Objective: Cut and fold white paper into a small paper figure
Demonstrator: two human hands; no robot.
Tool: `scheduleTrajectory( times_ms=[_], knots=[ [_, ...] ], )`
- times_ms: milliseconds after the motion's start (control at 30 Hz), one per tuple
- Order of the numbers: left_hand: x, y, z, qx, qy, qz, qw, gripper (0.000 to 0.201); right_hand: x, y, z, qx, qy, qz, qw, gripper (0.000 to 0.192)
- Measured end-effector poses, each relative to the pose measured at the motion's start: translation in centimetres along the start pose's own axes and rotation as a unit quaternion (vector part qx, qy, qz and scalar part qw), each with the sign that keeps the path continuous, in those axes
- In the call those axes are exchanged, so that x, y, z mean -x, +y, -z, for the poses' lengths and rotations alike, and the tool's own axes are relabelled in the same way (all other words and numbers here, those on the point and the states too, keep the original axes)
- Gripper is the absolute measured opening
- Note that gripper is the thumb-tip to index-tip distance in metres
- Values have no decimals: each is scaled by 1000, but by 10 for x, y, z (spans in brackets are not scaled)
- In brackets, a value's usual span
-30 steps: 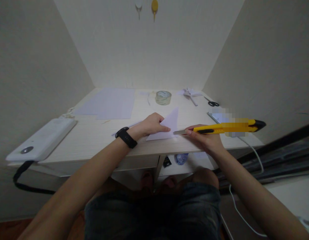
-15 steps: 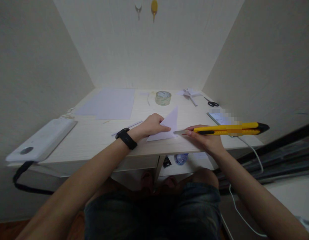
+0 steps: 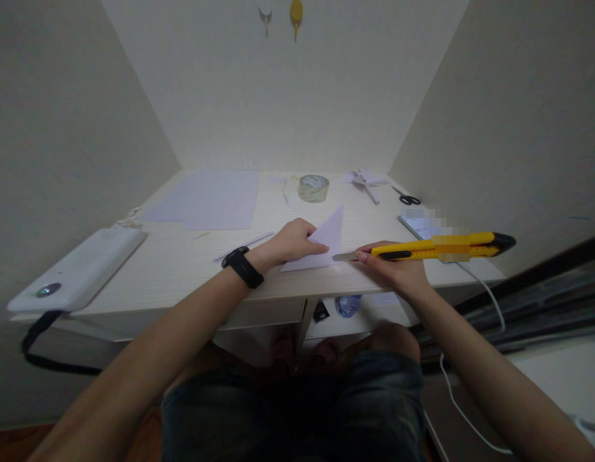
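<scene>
My left hand point(image 3: 299, 240) is closed on a folded white paper triangle point(image 3: 332, 234) near the front edge of the desk, its thumb lying across the sheet. In my right hand point(image 3: 391, 266) is a yellow utility knife point(image 3: 432, 247), with its blade out and pointing left. The blade tip is at the paper's right edge, close to the lower corner. Whether it touches the paper or sits inside the fold I cannot tell. A thin rolled paper stick point(image 3: 252, 242) lies just beyond my left wrist.
White sheets point(image 3: 211, 199) lie at the back left, with a tape roll point(image 3: 313, 188) at the back middle. A paper pinwheel point(image 3: 365, 181), black scissors point(image 3: 409, 199) and a phone point(image 3: 413, 224) with a cable are on the right. A white device point(image 3: 81, 269) sits at the left edge.
The knife's handle has tilted very slightly, and its blade tip has shifted a little left and down against the paper. My left hand holds the paper as before.
</scene>
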State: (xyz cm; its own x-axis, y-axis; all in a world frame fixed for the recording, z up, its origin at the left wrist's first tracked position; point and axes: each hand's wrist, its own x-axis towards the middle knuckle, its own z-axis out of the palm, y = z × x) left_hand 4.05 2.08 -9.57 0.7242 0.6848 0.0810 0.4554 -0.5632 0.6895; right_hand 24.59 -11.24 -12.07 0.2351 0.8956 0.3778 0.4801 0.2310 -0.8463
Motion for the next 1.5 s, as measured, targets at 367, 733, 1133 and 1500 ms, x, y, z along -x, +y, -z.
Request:
scheduleTrajectory(
  times_ms=[367, 733, 1133, 1500],
  knots=[
    [3, 8, 3, -2, -20, 6, 1000, 24, -1, 0, 0, 4, -17, -5, 1000, 32],
    [1, 7, 1, -16, -13, 8, 1000, 26, -4, 3, 4, 15, -4, 1, 1000, 28],
    [2, 7, 2, -48, -17, 10, 999, 28, 1, 3, 3, 2, 13, 17, 1000, 25],
    [2, 10, 2, -52, -30, 21, 998, 27, 2, -4, -1, 6, 0, 15, 1000, 28]
  ],
)
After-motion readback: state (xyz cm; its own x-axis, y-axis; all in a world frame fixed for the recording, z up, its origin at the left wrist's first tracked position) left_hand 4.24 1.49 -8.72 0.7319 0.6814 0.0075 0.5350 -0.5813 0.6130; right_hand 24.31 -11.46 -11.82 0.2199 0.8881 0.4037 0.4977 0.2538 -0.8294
